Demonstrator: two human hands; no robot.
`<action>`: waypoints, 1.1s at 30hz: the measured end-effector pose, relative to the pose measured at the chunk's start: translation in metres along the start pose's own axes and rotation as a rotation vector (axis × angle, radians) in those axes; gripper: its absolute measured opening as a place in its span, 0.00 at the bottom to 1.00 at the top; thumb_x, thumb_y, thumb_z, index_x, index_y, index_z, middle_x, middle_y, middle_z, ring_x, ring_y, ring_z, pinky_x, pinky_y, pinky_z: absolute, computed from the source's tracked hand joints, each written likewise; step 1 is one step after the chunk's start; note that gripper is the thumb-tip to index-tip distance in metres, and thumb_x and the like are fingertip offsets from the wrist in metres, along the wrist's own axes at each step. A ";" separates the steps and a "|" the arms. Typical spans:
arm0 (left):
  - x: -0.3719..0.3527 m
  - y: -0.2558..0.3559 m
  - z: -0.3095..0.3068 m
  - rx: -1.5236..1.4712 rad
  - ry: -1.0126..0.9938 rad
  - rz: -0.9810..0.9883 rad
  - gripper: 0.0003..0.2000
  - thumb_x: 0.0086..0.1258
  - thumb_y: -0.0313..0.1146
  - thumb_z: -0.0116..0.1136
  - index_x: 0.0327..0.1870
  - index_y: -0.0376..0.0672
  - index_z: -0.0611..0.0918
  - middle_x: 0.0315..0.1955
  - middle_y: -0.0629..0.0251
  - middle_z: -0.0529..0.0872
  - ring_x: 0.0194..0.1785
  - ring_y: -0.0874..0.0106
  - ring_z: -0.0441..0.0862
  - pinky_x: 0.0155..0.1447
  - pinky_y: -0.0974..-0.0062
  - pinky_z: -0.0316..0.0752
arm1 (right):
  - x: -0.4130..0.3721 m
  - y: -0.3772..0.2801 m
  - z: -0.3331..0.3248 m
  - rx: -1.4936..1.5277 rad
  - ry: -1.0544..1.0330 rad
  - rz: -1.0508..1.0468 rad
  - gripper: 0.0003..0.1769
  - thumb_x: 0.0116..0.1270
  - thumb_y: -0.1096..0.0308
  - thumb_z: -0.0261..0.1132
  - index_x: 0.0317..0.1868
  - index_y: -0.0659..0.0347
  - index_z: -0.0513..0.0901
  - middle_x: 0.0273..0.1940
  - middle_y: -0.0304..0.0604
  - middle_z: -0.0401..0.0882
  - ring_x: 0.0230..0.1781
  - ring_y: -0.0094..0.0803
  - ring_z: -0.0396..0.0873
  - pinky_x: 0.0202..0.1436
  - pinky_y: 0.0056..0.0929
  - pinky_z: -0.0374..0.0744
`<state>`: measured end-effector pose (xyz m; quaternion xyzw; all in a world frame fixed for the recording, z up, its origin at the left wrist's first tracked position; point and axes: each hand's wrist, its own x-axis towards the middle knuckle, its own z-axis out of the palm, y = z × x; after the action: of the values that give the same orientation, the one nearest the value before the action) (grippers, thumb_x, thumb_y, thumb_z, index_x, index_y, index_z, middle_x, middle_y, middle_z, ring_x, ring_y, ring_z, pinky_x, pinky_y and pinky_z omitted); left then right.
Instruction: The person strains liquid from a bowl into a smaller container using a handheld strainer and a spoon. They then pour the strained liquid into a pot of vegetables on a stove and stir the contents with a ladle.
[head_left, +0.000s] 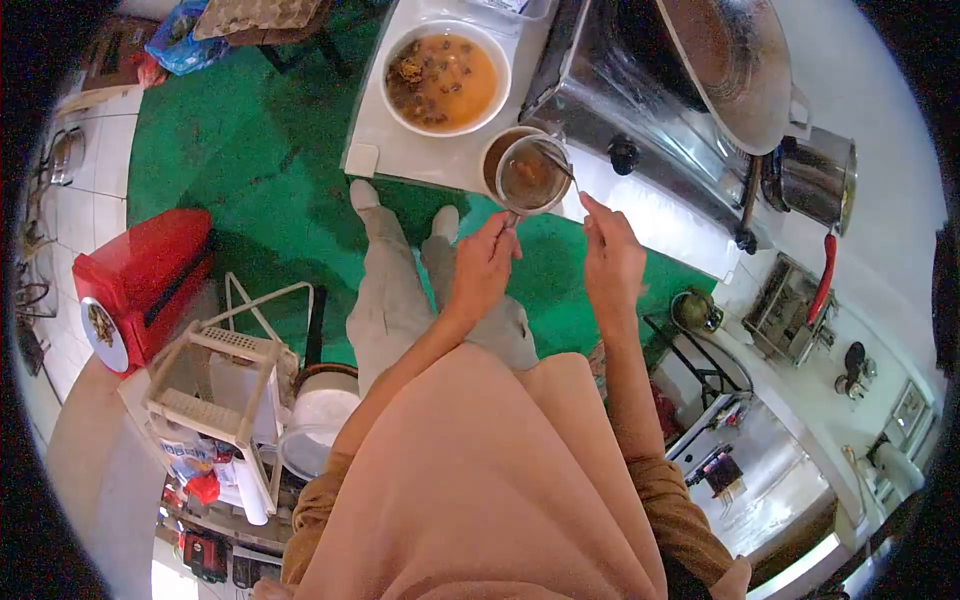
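My left hand (pixel 485 262) is closed around the handle of a round strainer (pixel 528 178). Some orange-brown bits lie in its mesh. Partly under the strainer, at the counter's edge, stands a bowl (pixel 490 160) with brownish contents. My right hand (pixel 612 252) grips a metal spoon (pixel 562 163), whose tip reaches into the strainer. Just beyond them on the white counter (pixel 415 160) sits a large white bowl (pixel 503 93) of orange broth with dark pieces and a brownish clump.
A stove (pixel 590 125) adjoins the counter on the right, with a big pan (pixel 735 75) and a steel pot (pixel 820 175) above it. Green flooring (pixel 260 180) surrounds my feet. At left are a red bin-like container (pixel 150 280) and a beige step stool (pixel 215 390).
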<state>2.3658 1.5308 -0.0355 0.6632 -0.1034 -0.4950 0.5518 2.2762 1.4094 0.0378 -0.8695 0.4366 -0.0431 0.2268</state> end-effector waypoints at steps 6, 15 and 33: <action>0.001 -0.008 0.000 0.056 0.022 0.051 0.11 0.70 0.31 0.45 0.49 0.40 0.77 0.21 0.61 0.80 0.24 0.68 0.78 0.30 0.69 0.71 | -0.008 0.021 0.017 -0.002 -0.067 -0.054 0.18 0.64 0.76 0.57 0.53 0.52 0.79 0.33 0.47 0.78 0.32 0.43 0.79 0.34 0.38 0.77; 0.003 -0.012 -0.001 0.101 0.013 0.117 0.13 0.71 0.32 0.47 0.53 0.41 0.77 0.20 0.66 0.81 0.20 0.77 0.75 0.26 0.77 0.71 | 0.003 0.026 0.005 0.402 -0.333 0.289 0.13 0.65 0.73 0.59 0.49 0.56 0.83 0.23 0.37 0.78 0.22 0.22 0.73 0.28 0.23 0.73; 0.002 -0.017 -0.002 0.037 -0.019 0.021 0.13 0.69 0.31 0.45 0.51 0.38 0.77 0.21 0.61 0.81 0.24 0.69 0.79 0.29 0.69 0.72 | -0.001 0.021 0.005 0.242 -0.116 0.011 0.15 0.63 0.74 0.61 0.50 0.52 0.82 0.32 0.43 0.79 0.30 0.35 0.78 0.37 0.31 0.77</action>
<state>2.3613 1.5369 -0.0511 0.6676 -0.1246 -0.4934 0.5435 2.2618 1.4015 0.0243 -0.8345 0.4191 -0.0435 0.3550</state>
